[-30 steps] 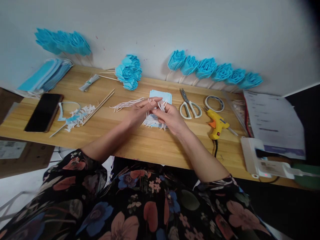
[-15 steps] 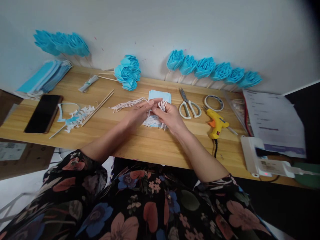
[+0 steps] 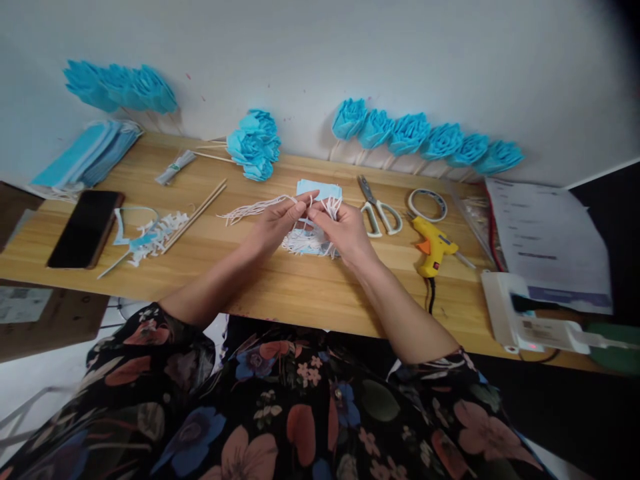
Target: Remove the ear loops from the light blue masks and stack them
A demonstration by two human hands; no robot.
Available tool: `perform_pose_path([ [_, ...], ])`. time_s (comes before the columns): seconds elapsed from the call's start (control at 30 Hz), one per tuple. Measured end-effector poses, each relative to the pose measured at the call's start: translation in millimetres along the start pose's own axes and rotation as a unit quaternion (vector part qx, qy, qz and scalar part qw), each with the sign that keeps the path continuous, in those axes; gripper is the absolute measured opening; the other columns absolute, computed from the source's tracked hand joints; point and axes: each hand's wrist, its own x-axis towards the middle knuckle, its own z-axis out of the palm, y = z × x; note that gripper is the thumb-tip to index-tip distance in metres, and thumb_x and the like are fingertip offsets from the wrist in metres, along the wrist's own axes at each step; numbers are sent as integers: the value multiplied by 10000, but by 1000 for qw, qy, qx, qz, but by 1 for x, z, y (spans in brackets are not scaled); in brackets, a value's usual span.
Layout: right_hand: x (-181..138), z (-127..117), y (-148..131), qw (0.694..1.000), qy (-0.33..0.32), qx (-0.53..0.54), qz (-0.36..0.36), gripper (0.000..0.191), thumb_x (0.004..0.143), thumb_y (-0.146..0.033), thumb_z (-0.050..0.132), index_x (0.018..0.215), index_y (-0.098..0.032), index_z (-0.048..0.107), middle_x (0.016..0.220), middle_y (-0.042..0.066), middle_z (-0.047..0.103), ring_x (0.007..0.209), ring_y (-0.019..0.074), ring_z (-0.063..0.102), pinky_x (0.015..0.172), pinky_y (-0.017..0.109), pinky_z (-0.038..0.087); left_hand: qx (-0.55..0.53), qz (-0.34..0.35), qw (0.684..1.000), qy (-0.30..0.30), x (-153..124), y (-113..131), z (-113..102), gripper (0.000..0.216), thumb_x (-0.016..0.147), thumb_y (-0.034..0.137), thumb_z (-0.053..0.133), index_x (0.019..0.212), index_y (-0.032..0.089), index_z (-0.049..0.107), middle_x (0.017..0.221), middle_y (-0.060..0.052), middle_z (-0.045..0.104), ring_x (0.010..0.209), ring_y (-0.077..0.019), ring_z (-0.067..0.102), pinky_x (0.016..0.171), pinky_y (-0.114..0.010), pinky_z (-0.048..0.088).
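Holding white cords (image 3: 332, 208) bunched in right hand (image 3: 351, 233), apparently pinching a strand (image 3: 311, 201) with left hand (image 3: 273, 227); newly drawn slightly apart, suggesting separation of cords, over pale-blue sheets (image 3: 319, 189) beneath both hands.

the wooden table (image 3: 300, 293) bears scissors (image 3: 375, 201) and a phone (image 3: 85, 230).

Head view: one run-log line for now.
right hand: holding white cords | left hand: at same cords | white-handled scissors: on wooden table | yellow glue gun: right of scissors
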Motion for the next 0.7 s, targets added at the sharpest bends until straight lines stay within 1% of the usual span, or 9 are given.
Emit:
perform_pose_path([
  [0.03, 0, -1, 0, 1000, -1, -12, -11, 191, 820, -365, 728, 741, -200, 673, 612, -53, 536, 562, 90, 432, 562, 253, 371, 19, -1, 1000, -6, 0, 3, 0, 482, 893, 611, 724, 1069, 169, 804, 1026, -106, 785, 847, -172, 706, 756, -295, 560],
  [0.1, 1, -4, 0, 999, -13, -37, -29, 209, 849, -368, 709, 724, -204, 670, 609, -40, 567, 567, 100, 454, 567, 255, 378, 64, -7, 998, -17, -2, 10, 1, 486, 897, 616, 719, 980, 145, 804, 773, -59, 732, 608, -109, 602, 599, -245, 486],
  [0.17, 1, -5, 1, 997, -34, -49, -39, 233, 873, -369, 692, 706, -207, 670, 631, -23, 603, 590, 111, 486, 588, 260, 401, 98, -12, 995, -23, -3, 15, 2, 483, 912, 611, 706, 867, 137, 790, 614, -17, 630, 504, -78, 495, 511, -225, 398],
  [0.23, 1, -6, 2, 996, -51, -54, -46, 258, 882, -370, 687, 681, -208, 670, 646, -12, 619, 613, 119, 509, 619, 266, 426, 101, -13, 995, -22, -3, 17, 3, 464, 917, 592, 708, 840, 140, 782, 589, -2, 586, 491, -69, 453, 479, -219, 342],
  [0.33, 1, -7, 2, 997, -46, -41, -48, 284, 879, -413, 704, 684, -208, 682, 626, -19, 591, 618, 118, 501, 610, 260, 413, 83, -24, 996, -20, -3, 17, 3, 372, 928, 496, 728, 1056, 153, 793, 614, 18, 575, 503, -66, 437, 481, -215, 325],
  [0.43, 1, -7, 2, 999, -35, -4, -17, 336, 862, -504, 738, 717, -204, 694, 576, -43, 514, 551, 95, 407, 520, 247, 311, 75, -29, 996, -27, -3, 16, 3, 421, 937, 401, 721, 1276, 153, 734, 578, 47, 529, 500, -72, 416, 492, -217, 315],
  [0.57, 1, -6, 2, 997, -48, 51, 45, 424, 774, -611, 814, 784, -200, 711, 535, -74, 436, 496, 71, 303, 467, 244, 198, 60, -17, 998, -24, -3, 14, 5, 540, 918, 373, 732, 1418, 185, 650, 561, 58, 511, 492, -83, 399, 490, -230, 306],
  [0.63, 2, -7, 1, 992, -67, 86, 65, 461, 719, -629, 855, 787, -197, 707, 519, -91, 402, 478, 59, 274, 458, 239, 184, 53, -19, 998, -28, -4, 14, 5, 580, 911, 362, 739, 1457, 209, 617, 553, 59, 505, 487, -90, 401, 483, -237, 302],
  [0.7, 3, -7, 0, 986, -91, 114, 78, 480, 696, -634, 871, 773, -193, 696, 520, -89, 435, 467, 48, 278, 454, 236, 186, 45, -29, 998, -37, -4, 13, 5, 616, 902, 343, 745, 1487, 229, 588, 543, 61, 499, 481, -96, 413, 475, -241, 299],
])
